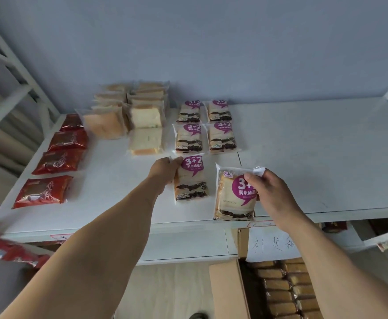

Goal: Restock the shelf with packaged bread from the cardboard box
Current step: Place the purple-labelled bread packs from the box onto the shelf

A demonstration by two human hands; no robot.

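Now both hands clutch bread packets — left hand (165, 169) one (192, 178) on the shelf (303, 157), right hand (271, 192) another (233, 194) beside it.

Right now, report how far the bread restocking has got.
Done: four purple-label bread packs lie in two columns on the shelf. In hand: the left hand sets down a fifth; the right hand holds a sixth. Left: the cardboard box still holds bread.
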